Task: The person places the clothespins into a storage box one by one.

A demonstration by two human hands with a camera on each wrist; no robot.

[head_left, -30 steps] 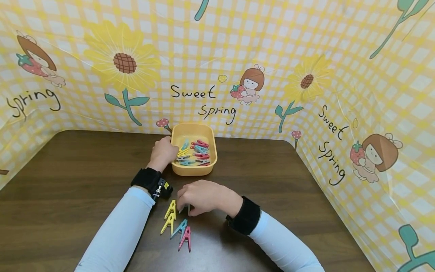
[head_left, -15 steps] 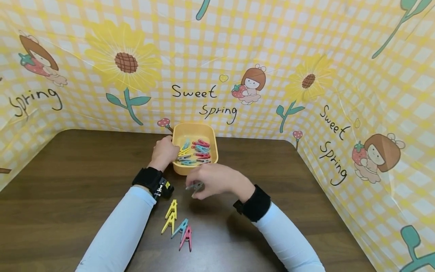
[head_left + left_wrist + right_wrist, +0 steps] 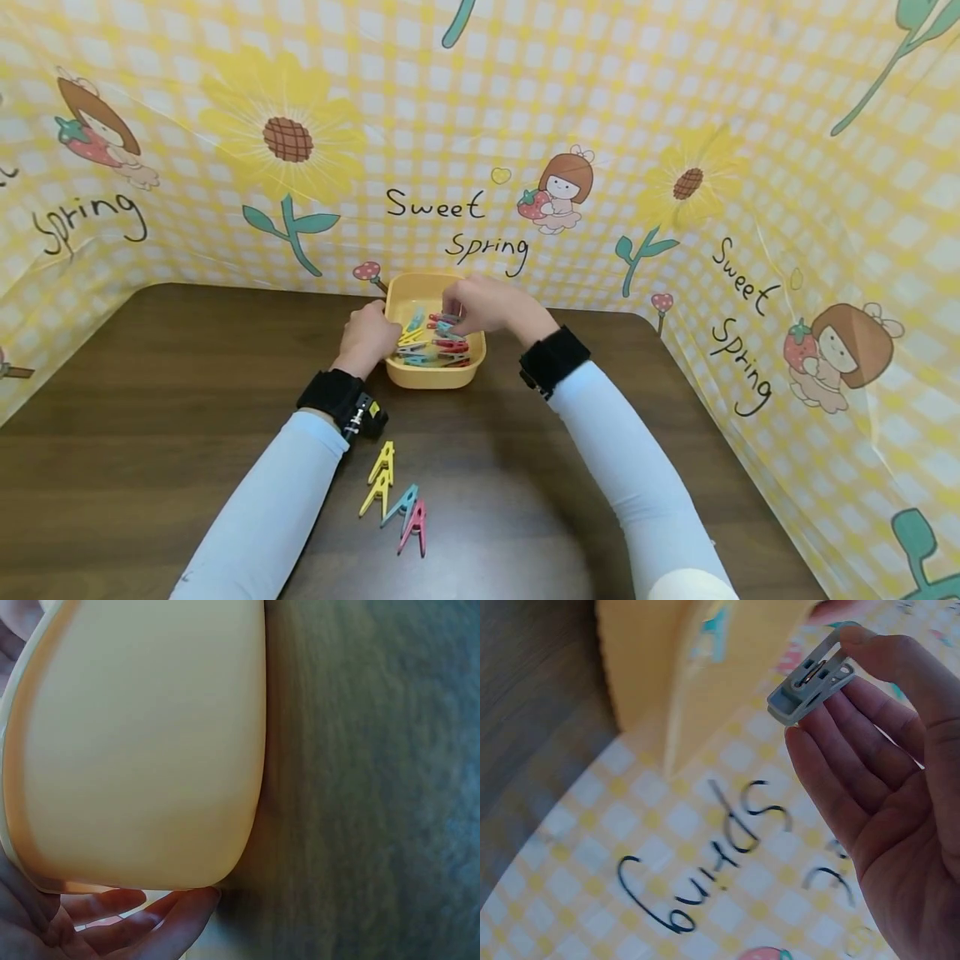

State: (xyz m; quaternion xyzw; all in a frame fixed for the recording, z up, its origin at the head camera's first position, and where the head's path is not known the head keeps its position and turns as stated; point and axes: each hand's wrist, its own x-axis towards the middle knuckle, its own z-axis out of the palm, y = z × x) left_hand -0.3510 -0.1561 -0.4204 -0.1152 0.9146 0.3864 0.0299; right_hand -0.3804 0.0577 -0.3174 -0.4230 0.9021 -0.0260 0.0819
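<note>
A yellow plastic box (image 3: 435, 379) stands at the back of the table, with several pink, blue, yellow and grey clothespins (image 3: 412, 337) lying inside. My left hand (image 3: 369, 337) grips the box's left side; in the left wrist view its fingers (image 3: 180, 919) curl along the outer wall. Over the right part of the box is my right hand (image 3: 491, 307). It pinches a grey clothespin (image 3: 810, 679) between thumb and fingers, clearest in the right wrist view, above the other pins.
On the brown table (image 3: 495, 500), in front of the box, lie two yellow clothespins (image 3: 377, 492), a blue clothespin (image 3: 402, 502) and a pink clothespin (image 3: 415, 527). A yellow checked cloth (image 3: 442, 125) walls the back and sides.
My right hand has lifted the grey clothespin off the table and carried it away from me, over the box. My left hand has stayed at the box's side.
</note>
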